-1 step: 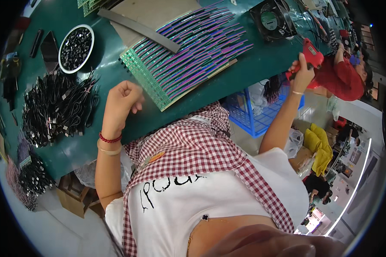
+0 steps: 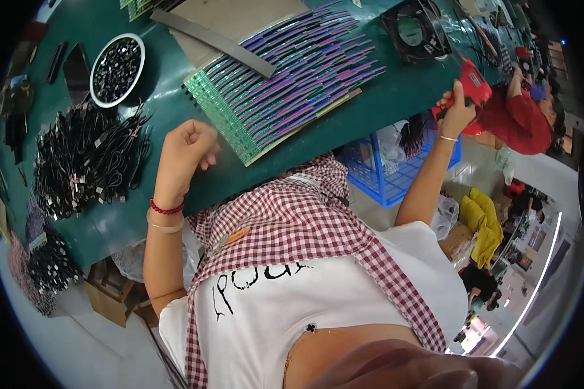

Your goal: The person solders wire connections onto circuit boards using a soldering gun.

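My left hand [image 2: 188, 146] is curled into a loose fist over the green table [image 2: 194, 185], beside the near left corner of a panel of green circuit boards [image 2: 217, 107]. Nothing shows between its fingers. Rows of thin dark wires [image 2: 305, 84] with a purple sheen run rightward from the boards. A flat grey metal bar [image 2: 220, 45] lies across boards and wires. Off to the right, my right hand [image 2: 459, 113] grips a red pistol-shaped tool [image 2: 474, 87], raised near the table's edge; the tool is blurred and its tip cannot be made out.
A white bowl of small black parts [image 2: 117, 70] and a heap of black cables [image 2: 84, 162] lie left. A black fan [image 2: 414, 31] stands at the back right. Below the edge is a blue crate [image 2: 370, 172]. A person in red [image 2: 519, 120] sits at the far right.
The view has shifted very slightly. The red tool in my right hand has tilted a little and is more blurred. My left hand keeps its closed pose.
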Demonstrator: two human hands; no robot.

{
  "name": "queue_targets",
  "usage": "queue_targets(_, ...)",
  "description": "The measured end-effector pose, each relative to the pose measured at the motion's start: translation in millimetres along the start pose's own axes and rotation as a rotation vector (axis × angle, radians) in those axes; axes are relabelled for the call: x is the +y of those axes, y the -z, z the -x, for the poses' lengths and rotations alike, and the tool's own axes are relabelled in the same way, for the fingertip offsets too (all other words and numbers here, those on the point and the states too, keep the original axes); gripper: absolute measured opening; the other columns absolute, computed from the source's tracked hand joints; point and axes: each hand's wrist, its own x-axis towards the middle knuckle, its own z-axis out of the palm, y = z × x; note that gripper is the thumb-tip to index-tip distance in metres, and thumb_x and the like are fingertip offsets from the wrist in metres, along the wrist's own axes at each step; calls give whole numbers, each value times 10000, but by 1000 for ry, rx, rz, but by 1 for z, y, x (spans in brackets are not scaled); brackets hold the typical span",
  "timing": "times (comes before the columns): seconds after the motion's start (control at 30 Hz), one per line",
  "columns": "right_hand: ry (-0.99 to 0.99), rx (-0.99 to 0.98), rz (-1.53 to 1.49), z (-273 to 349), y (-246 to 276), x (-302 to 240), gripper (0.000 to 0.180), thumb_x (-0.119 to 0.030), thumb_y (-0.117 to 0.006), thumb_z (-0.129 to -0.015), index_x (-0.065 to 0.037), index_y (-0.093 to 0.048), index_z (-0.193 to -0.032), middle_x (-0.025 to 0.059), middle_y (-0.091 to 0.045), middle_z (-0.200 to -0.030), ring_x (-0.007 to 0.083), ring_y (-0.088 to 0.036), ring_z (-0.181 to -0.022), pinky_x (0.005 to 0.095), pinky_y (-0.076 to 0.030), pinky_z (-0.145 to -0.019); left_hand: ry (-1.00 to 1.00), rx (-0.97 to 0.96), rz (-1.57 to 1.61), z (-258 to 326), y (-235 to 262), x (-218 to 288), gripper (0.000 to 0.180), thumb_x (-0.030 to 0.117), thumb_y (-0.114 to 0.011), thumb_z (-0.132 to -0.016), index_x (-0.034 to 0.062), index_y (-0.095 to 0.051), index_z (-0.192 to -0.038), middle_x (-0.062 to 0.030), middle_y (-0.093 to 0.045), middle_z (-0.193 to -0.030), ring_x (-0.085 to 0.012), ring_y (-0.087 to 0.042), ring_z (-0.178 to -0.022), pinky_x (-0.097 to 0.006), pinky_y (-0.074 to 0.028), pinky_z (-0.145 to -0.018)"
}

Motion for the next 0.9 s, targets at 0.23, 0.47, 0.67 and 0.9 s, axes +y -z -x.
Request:
queue_targets(0.23, 55, 120, -28, -15, -6, -4, 161, -116, -653, -780, 13, -601, -862, 59, -532, -584, 124, -479, -432, 246, -413, -386, -375, 153, -729, 18, -15, -4, 186, 80, -647, -743, 2, -554, -884, -69, -542, -672, -163, -529, -583, -292, -422, -543)
queue_targets(0.47, 173, -20, -414, 40, -9, -64, 308, -248, -556, -852, 15, -534, -1011, 68, -497, -613, 130, -427, -504, 268, -361, -472, -566, 301, -1031, 23, -25, -18, 116, 106, -610, -783, 41, -525, -830, -102, -552, -805, -287, -563, -673, -361, -454, -577)
queue_targets(0.67, 161, -349, -497, 109, -33, -85, 390, -295, -451, -897, 28, -444, -1115, 74, -475, -625, 135, -403, -505, 269, -342, -463, -729, 398, -1012, 15, -10, -34, 136, 147, -616, -805, 38, -546, -847, -83, -555, -716, -260, -555, -567, -329, -440, -498)
queue_targets(0.9, -163, -809, -418, 176, -83, -86, 351, -83, -539, -842, 50, -429, -1148, 91, -514, -710, 132, -485, -582, 250, -416, -530, -164, 14, 199, 38, -22, -3, 221, 200, -483, -928, 5, -564, -863, 19, -496, -619, -34, -438, -487, -168, -297, -419)
